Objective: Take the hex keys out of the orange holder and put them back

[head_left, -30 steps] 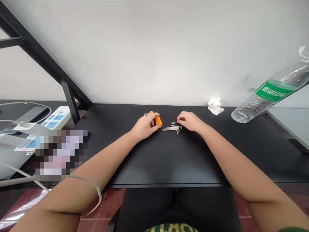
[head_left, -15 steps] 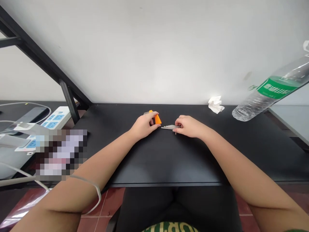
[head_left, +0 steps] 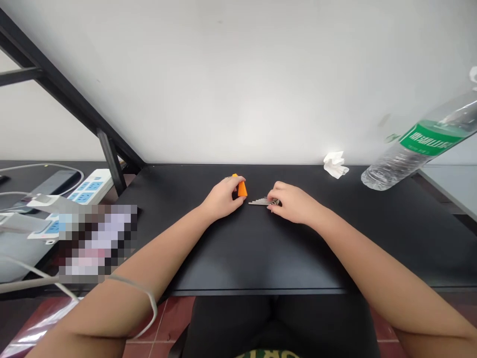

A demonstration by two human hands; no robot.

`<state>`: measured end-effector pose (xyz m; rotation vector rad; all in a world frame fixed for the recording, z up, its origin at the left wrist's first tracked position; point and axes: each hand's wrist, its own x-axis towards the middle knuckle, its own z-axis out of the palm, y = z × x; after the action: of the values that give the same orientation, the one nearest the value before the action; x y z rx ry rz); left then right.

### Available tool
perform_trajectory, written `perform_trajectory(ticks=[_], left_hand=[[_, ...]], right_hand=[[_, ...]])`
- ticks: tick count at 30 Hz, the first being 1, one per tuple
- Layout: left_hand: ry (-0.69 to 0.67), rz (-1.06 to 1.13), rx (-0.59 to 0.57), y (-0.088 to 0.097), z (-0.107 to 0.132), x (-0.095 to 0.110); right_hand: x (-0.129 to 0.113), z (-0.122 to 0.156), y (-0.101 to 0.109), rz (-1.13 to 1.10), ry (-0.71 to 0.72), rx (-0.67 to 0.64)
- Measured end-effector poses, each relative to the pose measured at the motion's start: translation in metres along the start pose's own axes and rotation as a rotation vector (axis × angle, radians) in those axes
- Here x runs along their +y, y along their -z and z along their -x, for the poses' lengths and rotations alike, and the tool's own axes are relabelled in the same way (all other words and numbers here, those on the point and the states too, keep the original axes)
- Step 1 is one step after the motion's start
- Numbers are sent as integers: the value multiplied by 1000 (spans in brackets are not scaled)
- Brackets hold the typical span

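My left hand (head_left: 222, 199) grips an orange plastic holder (head_left: 242, 189) between thumb and fingers, a little above or on the black table; its far side is hidden by my fingers. Just right of it, my right hand (head_left: 292, 201) closes its thumb and fingertips round a bunch of silver hex keys (head_left: 259, 202) of stepped lengths. Their long ends point left towards the holder, and a small gap lies between the two. The keys' other ends are partly covered by my right fingers.
A large water bottle (head_left: 395, 161) with a green label stands at the right by a crumpled white tissue (head_left: 336, 165). At the left are a white power strip (head_left: 91, 186) with plugs, a phone (head_left: 55, 182) and loose cables (head_left: 134, 286). A black metal frame (head_left: 112, 161) rises beside the table (head_left: 261, 258).
The view has tilted up slightly, so everything sits a little lower. The rods seen behind the holder earlier are now mostly hidden by my left hand. My right fingers have shifted slightly on the keys.
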<state>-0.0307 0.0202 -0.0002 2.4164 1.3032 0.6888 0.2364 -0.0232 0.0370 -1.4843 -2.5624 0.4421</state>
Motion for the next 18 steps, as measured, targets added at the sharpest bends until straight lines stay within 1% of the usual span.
perform_trajectory(ticks=[3, 7, 11, 14, 18], left_hand=[[23, 4, -17, 1, 0, -1], [79, 19, -45, 2, 0, 0], [91, 55, -46, 3, 1, 2], [84, 75, -42, 3, 1, 1], [73, 91, -29, 3, 0, -2]], right_hand=[[-7, -1, -4, 79, 37, -20], [-14, -3, -9, 161, 4, -35], [-18, -2, -12, 267, -3, -41], [-18, -2, -14, 321, 25, -11], [-13, -2, -11, 325, 50, 90]])
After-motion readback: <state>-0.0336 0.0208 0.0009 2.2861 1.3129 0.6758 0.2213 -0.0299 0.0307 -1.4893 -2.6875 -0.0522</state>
